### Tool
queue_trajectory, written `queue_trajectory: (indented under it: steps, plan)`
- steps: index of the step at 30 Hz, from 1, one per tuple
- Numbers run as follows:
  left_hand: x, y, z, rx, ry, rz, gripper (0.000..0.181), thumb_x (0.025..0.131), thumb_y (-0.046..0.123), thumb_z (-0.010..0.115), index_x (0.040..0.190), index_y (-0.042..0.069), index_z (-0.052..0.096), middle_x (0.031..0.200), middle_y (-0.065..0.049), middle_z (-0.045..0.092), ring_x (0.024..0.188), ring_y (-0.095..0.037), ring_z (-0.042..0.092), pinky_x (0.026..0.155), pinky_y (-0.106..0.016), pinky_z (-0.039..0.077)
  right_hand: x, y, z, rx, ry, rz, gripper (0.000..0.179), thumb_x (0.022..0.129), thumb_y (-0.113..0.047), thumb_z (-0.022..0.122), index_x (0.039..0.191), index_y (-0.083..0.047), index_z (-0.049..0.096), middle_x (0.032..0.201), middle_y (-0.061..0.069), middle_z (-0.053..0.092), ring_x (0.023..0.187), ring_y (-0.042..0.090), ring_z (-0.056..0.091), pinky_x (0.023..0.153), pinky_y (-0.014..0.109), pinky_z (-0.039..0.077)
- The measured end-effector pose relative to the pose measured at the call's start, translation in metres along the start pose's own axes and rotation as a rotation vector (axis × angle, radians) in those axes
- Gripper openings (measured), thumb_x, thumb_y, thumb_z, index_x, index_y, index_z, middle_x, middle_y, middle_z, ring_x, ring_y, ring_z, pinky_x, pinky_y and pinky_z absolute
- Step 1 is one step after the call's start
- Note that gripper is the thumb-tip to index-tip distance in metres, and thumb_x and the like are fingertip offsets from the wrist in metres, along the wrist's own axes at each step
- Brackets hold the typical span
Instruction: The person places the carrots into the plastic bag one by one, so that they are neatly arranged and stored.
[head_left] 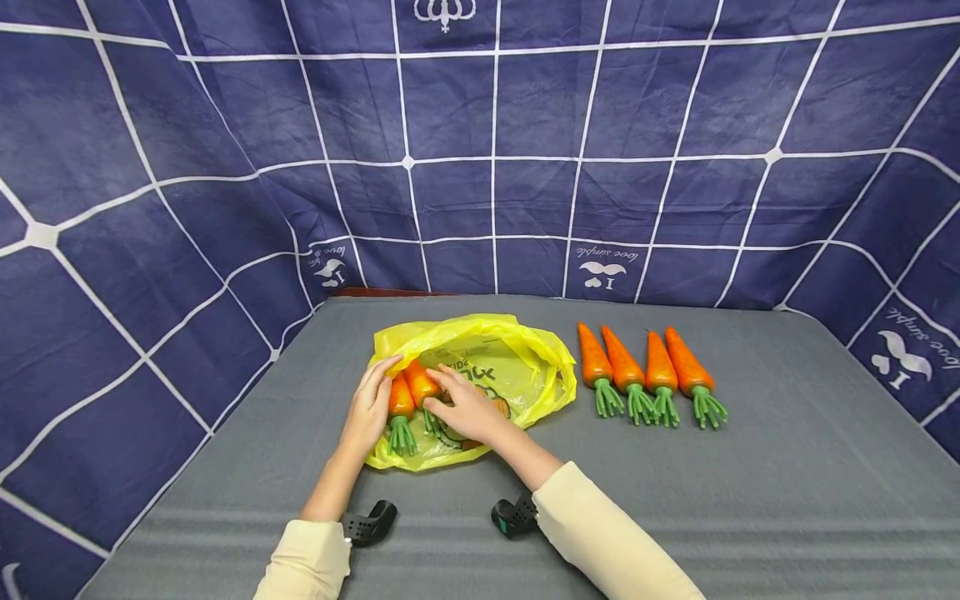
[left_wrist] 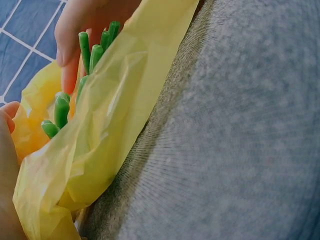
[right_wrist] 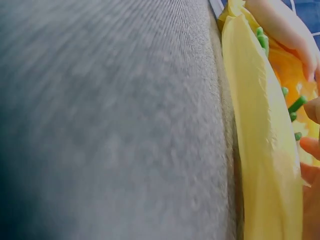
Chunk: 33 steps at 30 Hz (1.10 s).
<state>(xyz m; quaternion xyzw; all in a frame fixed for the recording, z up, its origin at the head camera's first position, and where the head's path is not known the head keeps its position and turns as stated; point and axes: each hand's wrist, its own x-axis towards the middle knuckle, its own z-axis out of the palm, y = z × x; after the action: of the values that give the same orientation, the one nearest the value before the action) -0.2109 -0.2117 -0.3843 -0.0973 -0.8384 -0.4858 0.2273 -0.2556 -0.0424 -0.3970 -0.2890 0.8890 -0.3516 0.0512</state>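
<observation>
Two orange toy carrots with green stems lie side by side inside an open yellow plastic bag [head_left: 536, 408] in the head view. My left hand [head_left: 369, 408] is at the bag's left edge, fingers extended along the rim beside the left carrot [head_left: 401, 398]. My right hand [head_left: 468, 408] reaches over the bag, its fingertips and thumb at the right side of the second carrot [head_left: 422, 383]. Green stems [left_wrist: 95, 57] stick up behind the yellow bag wall in the left wrist view. The right wrist view shows stems [right_wrist: 297, 104] near my right fingers.
Several more toy carrots [head_left: 660, 367] lie in a row to the right of the bag, tips away from me. Grey cloth [head_left: 787, 467] covers the table. A blue checked curtain [head_left: 540, 108] hangs behind it and at both sides.
</observation>
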Motion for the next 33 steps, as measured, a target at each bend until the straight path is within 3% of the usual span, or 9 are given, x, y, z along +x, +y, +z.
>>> queue_trajectory:
  steps: [6,11,20,33]
  plan:
    - [0.000,0.001,0.000,0.002,-0.004,-0.007,0.034,0.095,0.000,0.035,0.126,-0.001,0.050,0.131,-0.023,0.045,0.125,-0.035,0.038,0.103,-0.050,0.029,-0.009,0.002,-0.009,-0.188,0.079,-0.006,0.056,0.090,-0.050,0.045,0.139,-0.024,0.037,0.149,0.004,0.029,0.135,0.029,0.030,0.110,0.054,0.016]
    - [0.000,0.001,0.001,0.002,-0.004,-0.004,0.034,0.095,0.000,0.036,0.125,-0.001,0.050,0.130,-0.023,0.045,0.124,-0.034,0.039,0.103,-0.048,0.029,-0.020,0.004,-0.019,-0.289,0.094,-0.004,0.059,0.088,-0.052,0.045,0.139,-0.023,0.038,0.148,0.005,0.031,0.135,0.029,0.030,0.110,0.056,0.014]
    - [0.000,0.000,0.000,0.011,-0.003,-0.006,0.034,0.095,0.000,0.036,0.126,-0.001,0.050,0.130,-0.023,0.045,0.124,-0.035,0.039,0.103,-0.049,0.029,-0.041,0.010,-0.034,-0.367,0.113,0.004,0.061,0.086,-0.053,0.048,0.139,-0.023,0.038,0.150,0.004,0.025,0.137,0.028,0.026,0.110,0.055,0.013]
    - [0.000,0.000,0.000,0.010,0.001,0.002,0.034,0.095,0.000,0.036,0.125,-0.001,0.050,0.130,-0.023,0.046,0.124,-0.035,0.039,0.103,-0.047,0.028,-0.073,0.026,-0.061,-0.403,0.245,0.032,0.057,0.084,-0.051,0.053,0.136,-0.029,0.041,0.149,-0.003,0.027,0.137,0.033,0.023,0.107,0.062,0.014]
